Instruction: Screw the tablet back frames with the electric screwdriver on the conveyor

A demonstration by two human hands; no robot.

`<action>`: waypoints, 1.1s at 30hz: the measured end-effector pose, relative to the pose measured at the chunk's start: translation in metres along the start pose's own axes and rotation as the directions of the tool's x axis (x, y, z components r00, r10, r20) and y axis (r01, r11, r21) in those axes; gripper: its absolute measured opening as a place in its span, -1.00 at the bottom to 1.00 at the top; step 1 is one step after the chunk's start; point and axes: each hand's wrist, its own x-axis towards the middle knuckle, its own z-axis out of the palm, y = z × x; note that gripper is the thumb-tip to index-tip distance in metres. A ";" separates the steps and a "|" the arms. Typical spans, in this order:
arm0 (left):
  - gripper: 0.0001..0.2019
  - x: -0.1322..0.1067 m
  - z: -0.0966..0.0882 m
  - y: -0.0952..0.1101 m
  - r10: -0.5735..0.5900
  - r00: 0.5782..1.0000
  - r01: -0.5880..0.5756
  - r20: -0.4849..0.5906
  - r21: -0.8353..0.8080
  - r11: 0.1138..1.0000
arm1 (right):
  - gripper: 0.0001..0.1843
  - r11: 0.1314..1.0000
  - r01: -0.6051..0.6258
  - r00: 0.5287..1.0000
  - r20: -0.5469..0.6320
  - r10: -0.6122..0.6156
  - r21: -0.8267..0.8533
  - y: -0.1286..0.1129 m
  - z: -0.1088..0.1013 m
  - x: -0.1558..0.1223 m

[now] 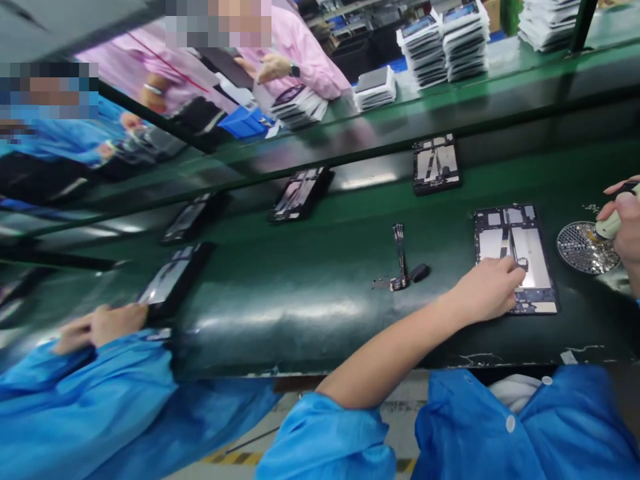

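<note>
An open tablet chassis lies on the green conveyor belt at the right. My left hand rests on its lower middle, fingers curled and pinched together at a small part I cannot make out. At the far right edge, my right hand is closed around a pale electric screwdriver. Its tip touches a round metal screw tray.
Loose flex cables and a small black part lie on the belt left of the chassis. More open devices ride farther back. A co-worker's blue-sleeved hands work on a device at the left. Stacked trays stand behind.
</note>
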 end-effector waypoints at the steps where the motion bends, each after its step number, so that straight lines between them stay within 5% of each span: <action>1: -0.88 -0.008 0.005 0.004 0.034 0.999 -0.035 -0.034 -0.027 0.999 | -0.87 1.000 0.006 1.000 0.009 -0.006 0.001 -0.001 0.000 0.000; 8: -0.78 -0.041 0.047 0.015 0.132 0.967 -0.150 -0.219 -0.064 0.987 | -0.85 1.000 0.005 1.000 0.022 -0.005 0.004 -0.005 0.001 0.000; 16: -0.70 -0.053 0.061 0.013 0.147 0.934 -0.148 -0.325 0.022 0.989 | -0.82 1.000 0.010 0.999 0.031 -0.010 0.001 -0.004 0.001 0.000; 20: -0.70 -0.052 0.065 0.016 0.113 0.932 -0.119 -0.346 0.005 0.993 | -0.85 1.000 -0.008 1.000 0.027 0.008 -0.001 -0.005 0.002 0.000; 26: -0.74 -0.053 0.081 0.027 -0.155 0.854 0.111 -0.497 -0.117 0.987 | -0.85 0.999 -0.034 0.999 0.034 0.034 0.009 -0.009 0.004 -0.004; 33: -0.81 -0.015 0.078 -0.008 -0.131 0.821 0.052 -0.555 -0.156 0.986 | -0.83 0.996 -0.086 0.996 0.032 0.085 0.014 -0.003 0.007 -0.007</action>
